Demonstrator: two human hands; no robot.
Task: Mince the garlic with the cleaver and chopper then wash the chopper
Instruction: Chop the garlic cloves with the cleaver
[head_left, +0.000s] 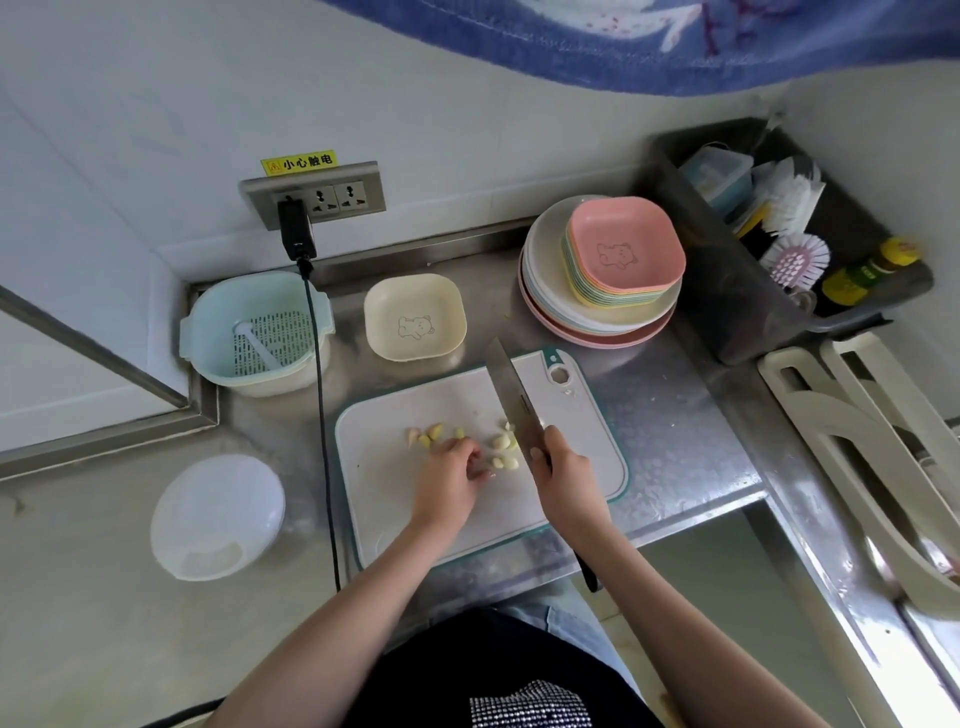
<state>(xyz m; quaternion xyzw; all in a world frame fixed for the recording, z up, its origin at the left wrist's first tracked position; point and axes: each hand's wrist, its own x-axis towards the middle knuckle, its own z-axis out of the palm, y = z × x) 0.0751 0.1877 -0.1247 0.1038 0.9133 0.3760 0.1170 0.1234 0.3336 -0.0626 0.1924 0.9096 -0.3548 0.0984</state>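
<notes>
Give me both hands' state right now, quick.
Left hand: fingers loosely curled on the cutting board beside the garlic cloves; a grip on one cannot be told.
Right hand: grips the cleaver.
</notes>
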